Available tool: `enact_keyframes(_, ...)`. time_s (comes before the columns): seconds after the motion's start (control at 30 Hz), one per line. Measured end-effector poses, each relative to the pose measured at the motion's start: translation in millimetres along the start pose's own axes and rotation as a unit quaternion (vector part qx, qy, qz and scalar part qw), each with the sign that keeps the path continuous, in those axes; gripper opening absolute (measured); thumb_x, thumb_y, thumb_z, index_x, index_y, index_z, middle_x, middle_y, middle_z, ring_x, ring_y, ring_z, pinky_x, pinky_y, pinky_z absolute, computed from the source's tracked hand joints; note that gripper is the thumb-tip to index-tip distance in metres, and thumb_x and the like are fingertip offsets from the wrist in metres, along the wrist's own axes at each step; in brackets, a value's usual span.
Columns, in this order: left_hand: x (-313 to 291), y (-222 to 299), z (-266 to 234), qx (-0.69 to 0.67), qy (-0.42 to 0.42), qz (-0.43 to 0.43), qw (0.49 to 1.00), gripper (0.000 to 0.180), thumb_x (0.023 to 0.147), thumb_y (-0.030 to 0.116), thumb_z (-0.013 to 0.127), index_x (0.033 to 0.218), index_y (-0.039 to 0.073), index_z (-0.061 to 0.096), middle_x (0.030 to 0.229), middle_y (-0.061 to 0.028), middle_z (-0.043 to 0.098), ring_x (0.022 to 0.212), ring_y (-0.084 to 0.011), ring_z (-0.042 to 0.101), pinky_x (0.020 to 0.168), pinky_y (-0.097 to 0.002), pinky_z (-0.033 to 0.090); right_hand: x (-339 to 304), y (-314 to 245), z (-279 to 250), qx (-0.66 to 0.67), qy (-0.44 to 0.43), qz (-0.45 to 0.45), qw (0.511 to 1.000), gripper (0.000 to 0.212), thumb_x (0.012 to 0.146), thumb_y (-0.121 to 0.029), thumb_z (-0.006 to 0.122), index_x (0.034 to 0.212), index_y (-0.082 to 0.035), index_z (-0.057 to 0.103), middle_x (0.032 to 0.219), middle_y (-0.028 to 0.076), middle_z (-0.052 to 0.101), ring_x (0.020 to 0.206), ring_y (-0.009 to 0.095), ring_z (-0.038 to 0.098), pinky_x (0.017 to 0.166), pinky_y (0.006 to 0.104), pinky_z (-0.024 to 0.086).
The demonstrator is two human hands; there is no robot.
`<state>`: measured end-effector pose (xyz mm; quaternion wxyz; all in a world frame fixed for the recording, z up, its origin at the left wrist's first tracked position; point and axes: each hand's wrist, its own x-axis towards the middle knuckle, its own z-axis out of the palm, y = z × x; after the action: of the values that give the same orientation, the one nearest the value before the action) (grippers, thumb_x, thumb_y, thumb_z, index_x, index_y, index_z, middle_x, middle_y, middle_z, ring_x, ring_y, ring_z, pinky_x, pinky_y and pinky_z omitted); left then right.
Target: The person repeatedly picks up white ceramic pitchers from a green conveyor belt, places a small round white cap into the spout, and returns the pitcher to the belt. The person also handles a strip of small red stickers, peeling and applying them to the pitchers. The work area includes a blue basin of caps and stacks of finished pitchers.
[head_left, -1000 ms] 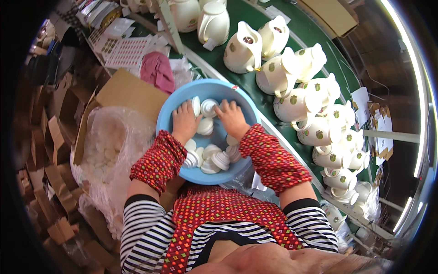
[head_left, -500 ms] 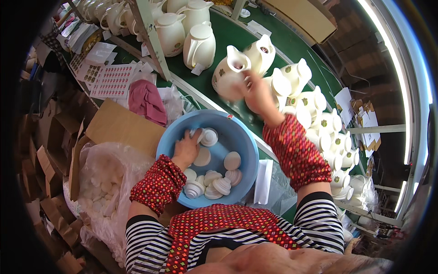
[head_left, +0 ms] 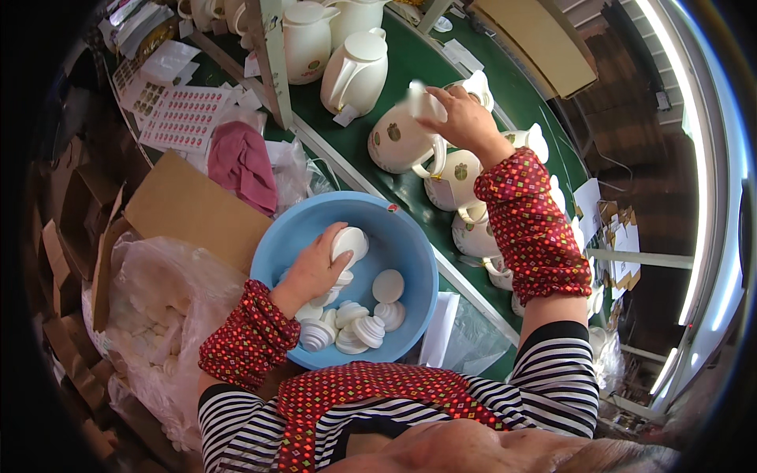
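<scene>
My left hand [head_left: 309, 272] is inside a blue basin [head_left: 264, 296], its fingers and thumb closed around a round white lid [head_left: 349, 245]. Several more white lids [head_left: 368, 331] with stepped, ridged undersides lie below it in the basin. Over on the green bench, my right hand [head_left: 465, 122] is closed on another white lid [head_left: 426, 106], smeared by motion, at the mouth of a cream-coloured jug [head_left: 398, 140]. The hand and lid hide that mouth, so I cannot tell whether the lid is seated. A second cream jug [head_left: 455, 180] stands close by, partly under my right forearm.
Lidded cream jugs [head_left: 356, 72] stand at the back beside a metal post [head_left: 270, 59]. A pink cloth [head_left: 242, 167] and a sticker sheet [head_left: 183, 118] lie left of the basin. A plastic bag of white pieces [head_left: 158, 323] sits nearer. A cardboard box [head_left: 536, 43] rests at the far side.
My left hand has lifted a lid from among the others. My right hand has brought a white lid to the jug's mouth. The view has shifted slightly.
</scene>
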<state>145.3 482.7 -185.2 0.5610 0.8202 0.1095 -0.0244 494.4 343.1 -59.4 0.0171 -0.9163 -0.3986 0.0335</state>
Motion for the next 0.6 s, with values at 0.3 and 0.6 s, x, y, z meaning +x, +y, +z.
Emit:
enact_keyframes(0.3, 2, -6, 16, -0.045, -0.023, -0.008, 0.999, 0.053, 0.101, 0.026, 0.065, 0.148, 0.014, 0.044, 0.126, -0.0308, 0.065, 0.111, -0.0529, 0.064, 0.096, -0.0556, 0.053, 26, 12, -16, -0.057, -0.144, -0.170, 0.973, 0.081, 0.078, 0.010, 0.073, 0.147, -0.025, 0.052, 0.127, 0.015, 0.060, 0.109, 0.040, 0.069, 0.088, 0.0476, 0.058)
enact_keyframes(0.6, 5, -22, 26, -0.037, -0.047, -0.021, 0.998, 0.054, 0.102, 0.030, 0.064, 0.147, 0.009, 0.043, 0.122, -0.0316, 0.067, 0.108, -0.0531, 0.064, 0.094, -0.0562, 0.053, 25, 26, -7, -0.112, -0.110, -0.272, 0.949, 0.076, 0.081, 0.005, 0.074, 0.147, -0.022, 0.048, 0.123, 0.013, 0.065, 0.103, 0.036, 0.072, 0.081, 0.0476, 0.058)
